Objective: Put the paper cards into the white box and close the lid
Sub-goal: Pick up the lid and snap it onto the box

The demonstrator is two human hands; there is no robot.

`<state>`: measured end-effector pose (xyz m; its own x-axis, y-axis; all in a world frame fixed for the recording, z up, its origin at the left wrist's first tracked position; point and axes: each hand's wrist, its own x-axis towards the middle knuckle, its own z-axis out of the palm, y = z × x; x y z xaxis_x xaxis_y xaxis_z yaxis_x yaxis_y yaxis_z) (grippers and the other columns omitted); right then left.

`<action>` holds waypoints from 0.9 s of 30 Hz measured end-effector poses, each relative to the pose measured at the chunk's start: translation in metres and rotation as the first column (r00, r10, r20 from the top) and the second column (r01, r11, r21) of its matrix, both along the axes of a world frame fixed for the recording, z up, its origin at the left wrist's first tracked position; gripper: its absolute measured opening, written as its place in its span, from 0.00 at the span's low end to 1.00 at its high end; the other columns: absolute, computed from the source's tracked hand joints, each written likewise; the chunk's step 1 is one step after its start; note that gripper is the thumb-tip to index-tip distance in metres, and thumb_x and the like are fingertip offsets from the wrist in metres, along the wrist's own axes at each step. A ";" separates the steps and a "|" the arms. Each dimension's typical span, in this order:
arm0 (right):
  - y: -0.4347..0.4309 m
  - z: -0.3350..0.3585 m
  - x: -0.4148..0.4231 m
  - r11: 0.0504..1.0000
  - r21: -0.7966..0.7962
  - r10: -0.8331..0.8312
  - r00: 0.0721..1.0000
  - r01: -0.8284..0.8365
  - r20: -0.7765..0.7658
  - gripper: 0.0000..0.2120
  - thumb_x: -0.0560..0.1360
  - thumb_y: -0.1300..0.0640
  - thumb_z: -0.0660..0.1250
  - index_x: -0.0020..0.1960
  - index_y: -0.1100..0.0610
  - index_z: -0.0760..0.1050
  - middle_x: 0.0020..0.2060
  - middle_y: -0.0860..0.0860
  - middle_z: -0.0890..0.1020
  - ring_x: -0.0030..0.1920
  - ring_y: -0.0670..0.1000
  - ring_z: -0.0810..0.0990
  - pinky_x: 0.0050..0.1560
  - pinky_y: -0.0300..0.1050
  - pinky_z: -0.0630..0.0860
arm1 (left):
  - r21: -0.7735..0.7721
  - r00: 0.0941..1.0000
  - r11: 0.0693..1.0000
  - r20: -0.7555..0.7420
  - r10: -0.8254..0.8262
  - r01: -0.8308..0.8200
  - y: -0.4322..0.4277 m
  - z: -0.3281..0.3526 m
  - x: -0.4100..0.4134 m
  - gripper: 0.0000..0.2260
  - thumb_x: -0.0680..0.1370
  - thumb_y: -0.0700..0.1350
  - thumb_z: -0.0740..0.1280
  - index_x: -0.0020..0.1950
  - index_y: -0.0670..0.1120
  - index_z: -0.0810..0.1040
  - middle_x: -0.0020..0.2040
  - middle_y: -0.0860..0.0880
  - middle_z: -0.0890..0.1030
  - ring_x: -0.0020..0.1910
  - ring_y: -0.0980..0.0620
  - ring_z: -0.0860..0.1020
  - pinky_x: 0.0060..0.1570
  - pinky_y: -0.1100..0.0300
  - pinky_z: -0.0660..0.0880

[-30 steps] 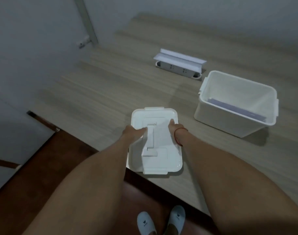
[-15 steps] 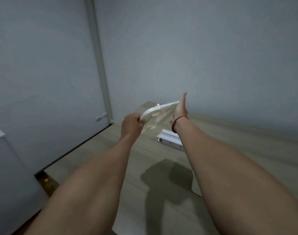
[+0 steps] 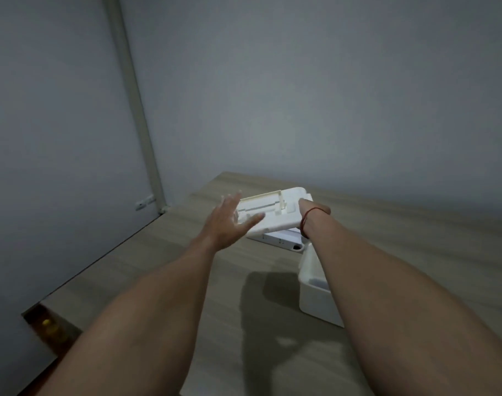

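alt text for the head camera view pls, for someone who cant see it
A person holds a white lid in the air above a wooden table, the right hand gripping its right edge and the left hand open against its left side. An open white box stands on the table below the right forearm.

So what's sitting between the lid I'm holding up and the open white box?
In the head view, a white power strip lies on the table under the lid, just beyond the white box.
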<state>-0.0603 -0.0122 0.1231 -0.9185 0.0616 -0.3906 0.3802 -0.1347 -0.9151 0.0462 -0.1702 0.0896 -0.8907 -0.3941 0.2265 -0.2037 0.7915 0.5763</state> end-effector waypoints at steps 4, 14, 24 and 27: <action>0.028 -0.008 -0.014 0.997 -0.062 -0.050 0.999 0.050 0.008 0.22 0.68 0.60 0.70 0.61 0.60 0.73 0.54 0.56 0.82 0.43 0.55 0.80 0.54 0.54 0.79 | 0.017 0.981 0.982 0.044 0.188 -0.189 0.004 -0.003 -0.028 0.26 0.80 0.59 0.54 0.68 0.43 0.73 0.71 0.40 0.70 0.75 0.41 0.62 0.72 0.48 0.62; 0.113 -0.035 -0.051 0.977 0.069 -0.200 0.979 0.201 -0.025 0.18 0.70 0.58 0.68 0.60 0.60 0.78 0.58 0.57 0.82 0.55 0.58 0.83 0.59 0.52 0.78 | 0.534 0.918 0.748 0.208 0.336 -0.395 0.073 -0.025 -0.104 0.24 0.75 0.49 0.66 0.65 0.35 0.75 0.65 0.38 0.78 0.63 0.40 0.78 0.62 0.50 0.76; 0.184 -0.095 -0.072 0.858 0.453 -0.274 0.962 0.242 0.005 0.22 0.73 0.58 0.66 0.64 0.66 0.72 0.64 0.61 0.76 0.60 0.63 0.78 0.58 0.51 0.76 | 0.497 0.927 0.794 0.304 0.217 -0.349 0.129 -0.071 -0.148 0.22 0.78 0.46 0.62 0.67 0.33 0.71 0.66 0.35 0.76 0.64 0.37 0.75 0.63 0.46 0.75; 0.195 -0.110 -0.080 0.840 0.471 -0.308 0.951 0.269 0.006 0.23 0.74 0.55 0.68 0.65 0.65 0.72 0.65 0.62 0.75 0.62 0.63 0.77 0.62 0.52 0.75 | 0.515 0.935 0.793 0.297 0.193 -0.327 0.136 -0.090 -0.157 0.21 0.78 0.45 0.62 0.66 0.33 0.73 0.63 0.36 0.78 0.61 0.38 0.78 0.58 0.50 0.76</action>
<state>-0.1399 0.1827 0.0126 -0.7983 0.5093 -0.3213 0.4632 0.1783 -0.8681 -0.1108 -0.0343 -0.0001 -0.7351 -0.6150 -0.2853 -0.5277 0.2550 0.8102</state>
